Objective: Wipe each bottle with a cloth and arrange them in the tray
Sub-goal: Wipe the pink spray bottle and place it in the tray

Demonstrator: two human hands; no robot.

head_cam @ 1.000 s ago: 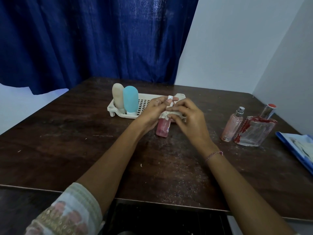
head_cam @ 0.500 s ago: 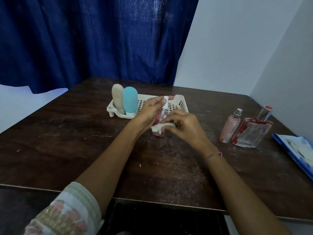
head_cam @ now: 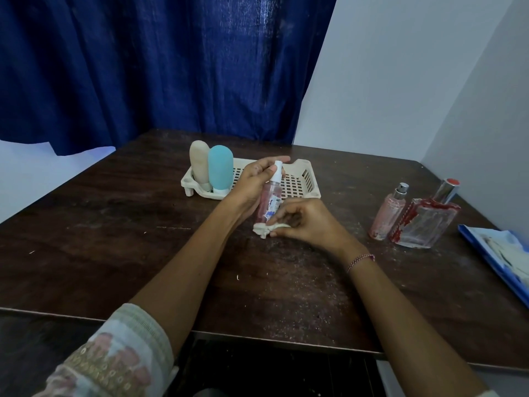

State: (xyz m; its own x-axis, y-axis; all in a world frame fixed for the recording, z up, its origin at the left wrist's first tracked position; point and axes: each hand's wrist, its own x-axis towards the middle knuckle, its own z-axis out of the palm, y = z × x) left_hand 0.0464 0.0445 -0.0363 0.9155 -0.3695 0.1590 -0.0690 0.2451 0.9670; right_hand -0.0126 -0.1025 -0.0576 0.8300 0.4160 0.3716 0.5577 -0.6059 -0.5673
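Beyond the fingers (head_cam: pixel 279 159) sits the tray (head_cam: pixel 303 179) holding two tubes (head_cam: pixel 219 170); left hand (head_cam: pixel 252 187) grips the spray bottle (head_cam: pixel 269 203), right hand (head_cam: pixel 310 222) pinches the cloth (head_cam: pixel 262 229).

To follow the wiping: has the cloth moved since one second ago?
Yes. The cloth in the right hand went away from the tray, toward the person, down the spray bottle.

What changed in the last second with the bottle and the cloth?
The right hand drew the cloth down the spray bottle, from nozzle to base. The left hand still holds it upright. The tray, beige bottle, blue bottle, pink perfume and square perfume stayed put.
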